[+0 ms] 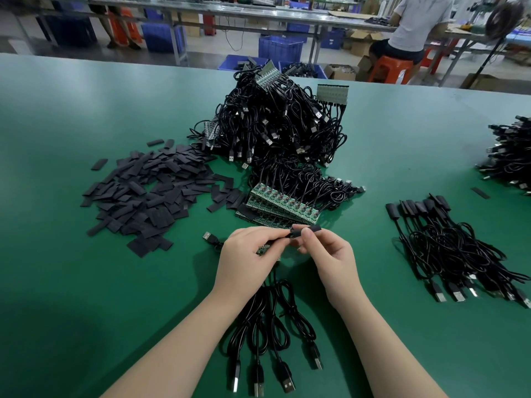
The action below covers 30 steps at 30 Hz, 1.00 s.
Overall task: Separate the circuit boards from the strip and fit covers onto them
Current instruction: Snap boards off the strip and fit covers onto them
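My left hand (247, 257) grips a short green strip of circuit boards (265, 249), mostly hidden under its fingers, with black USB cables (270, 320) hanging down from it toward me. My right hand (324, 251) pinches a black cover (307, 228) between thumb and forefinger, right at the end of a board held by the left fingertips. Both hands hover just above the green table. Full board strips (283, 203) with cables attached lie flat just beyond my hands.
Loose black covers (149, 193) are heaped at the left. A big tangle of cabled strips (281, 124) rises at the centre back. Covered cables (448, 239) lie at the right, another cable pile (508, 156) at the far right edge. A seated person (413, 27) works beyond.
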Available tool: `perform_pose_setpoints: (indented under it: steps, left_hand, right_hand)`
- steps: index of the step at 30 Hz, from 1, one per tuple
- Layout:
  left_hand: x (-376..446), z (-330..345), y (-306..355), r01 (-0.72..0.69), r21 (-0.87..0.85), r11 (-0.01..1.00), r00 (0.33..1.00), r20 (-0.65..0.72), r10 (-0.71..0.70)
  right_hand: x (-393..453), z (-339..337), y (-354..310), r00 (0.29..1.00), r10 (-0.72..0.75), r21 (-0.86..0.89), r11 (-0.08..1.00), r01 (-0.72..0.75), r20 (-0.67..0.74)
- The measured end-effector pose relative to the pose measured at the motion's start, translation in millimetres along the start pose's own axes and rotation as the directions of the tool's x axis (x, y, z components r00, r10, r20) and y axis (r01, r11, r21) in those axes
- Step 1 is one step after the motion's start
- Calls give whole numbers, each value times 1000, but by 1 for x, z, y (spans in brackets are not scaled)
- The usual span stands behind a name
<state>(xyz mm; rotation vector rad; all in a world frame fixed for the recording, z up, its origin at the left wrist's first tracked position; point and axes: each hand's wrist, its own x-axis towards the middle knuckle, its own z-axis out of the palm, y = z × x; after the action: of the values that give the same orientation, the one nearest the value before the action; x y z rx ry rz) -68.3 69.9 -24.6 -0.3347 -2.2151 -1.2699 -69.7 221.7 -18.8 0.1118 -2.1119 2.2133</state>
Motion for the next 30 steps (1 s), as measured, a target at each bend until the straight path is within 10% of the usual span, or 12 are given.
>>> perform_pose_setpoints:
  steps: [30]
  left_hand:
    - [2, -1, -3, -75, 115, 991, 997, -2, 76]
  right_hand:
    - [1, -2, 2, 997, 10, 96, 995, -3, -75]
